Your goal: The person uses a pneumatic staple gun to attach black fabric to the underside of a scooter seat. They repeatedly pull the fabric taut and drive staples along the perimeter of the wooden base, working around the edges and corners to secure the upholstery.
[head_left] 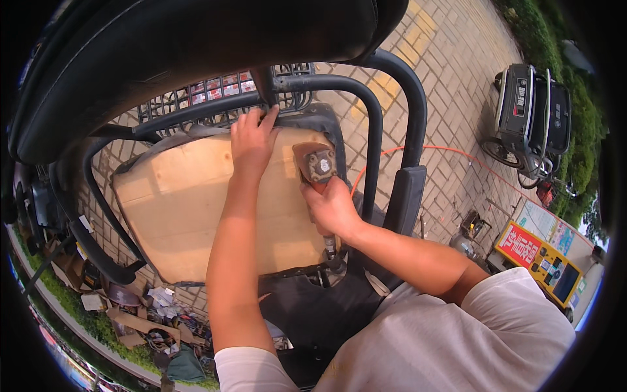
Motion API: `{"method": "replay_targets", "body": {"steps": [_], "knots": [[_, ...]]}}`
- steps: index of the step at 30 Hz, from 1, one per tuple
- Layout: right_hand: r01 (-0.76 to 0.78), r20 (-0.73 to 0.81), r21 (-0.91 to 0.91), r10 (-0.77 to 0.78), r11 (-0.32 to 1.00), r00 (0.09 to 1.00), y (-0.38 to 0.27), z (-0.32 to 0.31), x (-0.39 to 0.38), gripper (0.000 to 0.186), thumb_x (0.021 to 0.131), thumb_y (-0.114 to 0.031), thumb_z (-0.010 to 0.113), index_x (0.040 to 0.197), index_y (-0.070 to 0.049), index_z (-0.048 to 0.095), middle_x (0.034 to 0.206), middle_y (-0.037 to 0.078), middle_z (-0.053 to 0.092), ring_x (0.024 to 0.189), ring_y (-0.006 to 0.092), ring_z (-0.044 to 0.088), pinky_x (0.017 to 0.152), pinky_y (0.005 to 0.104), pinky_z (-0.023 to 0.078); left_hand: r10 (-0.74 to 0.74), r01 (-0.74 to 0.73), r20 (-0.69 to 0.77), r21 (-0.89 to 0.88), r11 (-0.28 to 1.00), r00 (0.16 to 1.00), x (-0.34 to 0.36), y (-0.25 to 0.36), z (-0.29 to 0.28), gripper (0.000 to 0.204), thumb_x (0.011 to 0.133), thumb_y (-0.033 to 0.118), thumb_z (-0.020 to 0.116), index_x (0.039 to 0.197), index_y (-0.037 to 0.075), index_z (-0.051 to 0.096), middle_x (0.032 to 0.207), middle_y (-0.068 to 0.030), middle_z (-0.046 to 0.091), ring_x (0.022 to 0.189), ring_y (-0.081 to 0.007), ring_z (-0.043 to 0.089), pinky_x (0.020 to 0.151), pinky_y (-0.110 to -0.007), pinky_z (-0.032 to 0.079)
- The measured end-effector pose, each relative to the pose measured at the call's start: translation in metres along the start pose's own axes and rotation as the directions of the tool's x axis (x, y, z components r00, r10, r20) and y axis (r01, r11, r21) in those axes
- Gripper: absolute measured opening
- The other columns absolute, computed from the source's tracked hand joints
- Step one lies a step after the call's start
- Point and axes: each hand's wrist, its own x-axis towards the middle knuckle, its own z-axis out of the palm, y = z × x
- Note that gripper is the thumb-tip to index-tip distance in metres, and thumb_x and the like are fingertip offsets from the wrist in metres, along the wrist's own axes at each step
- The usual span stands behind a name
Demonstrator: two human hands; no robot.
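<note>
A pale wooden seat board (186, 196) lies underside up across a black metal seat frame, with black seat cover (304, 121) folded around its edge. My left hand (253, 140) is at the board's far edge, fingers curled over the cover beside a black upright post. My right hand (334, 208) is wrapped round the handle of an orange air staple gun (320, 165), held over the board's right side. The gun's nose faces the far right corner, and its metal hose fitting points toward me. Where the nose meets the cover is hidden.
A black padded backrest (196, 52) hangs over the far side; curved black tubes (418, 117) surround the seat. An orange hose (450, 149) crosses the brick paving. Scrap and cardboard (144, 323) lie at lower left. A black cart (532, 114) and yellow machine (542, 261) stand right.
</note>
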Motion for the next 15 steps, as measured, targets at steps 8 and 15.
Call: {"method": "replay_targets", "body": {"steps": [8, 15], "knots": [[-0.039, 0.04, 0.034, 0.038, 0.999, 0.999, -0.006, 0.001, 0.001, 0.026, 0.097, -0.022, 0.061, 0.098, 0.003, 0.055, 0.066, 0.009, 0.059, 0.043, 0.0163, 0.053, 0.038, 0.0367, 0.04, 0.074, -0.078, -0.057, -0.062, 0.995, 0.996, -0.009, -0.003, 0.014, 0.018, 0.082, 0.008, 0.066, 0.098, 0.007, 0.074, 0.092, -0.004, 0.064, 0.095, -0.0241, 0.061, 0.086, -0.039, 0.047], [-0.005, -0.009, 0.02, 0.005, 1.0, 1.0, -0.017, 0.006, -0.004, 0.027, 0.099, -0.02, 0.061, 0.079, -0.001, 0.059, 0.059, 0.002, 0.054, 0.046, 0.0114, 0.05, 0.042, 0.0319, 0.038, 0.056, -0.052, -0.111, 0.04, 0.998, 0.992, -0.03, -0.001, 0.026, 0.031, 0.082, 0.009, 0.067, 0.112, 0.009, 0.073, 0.094, -0.0041, 0.064, 0.097, -0.0253, 0.061, 0.089, -0.04, 0.048]]}}
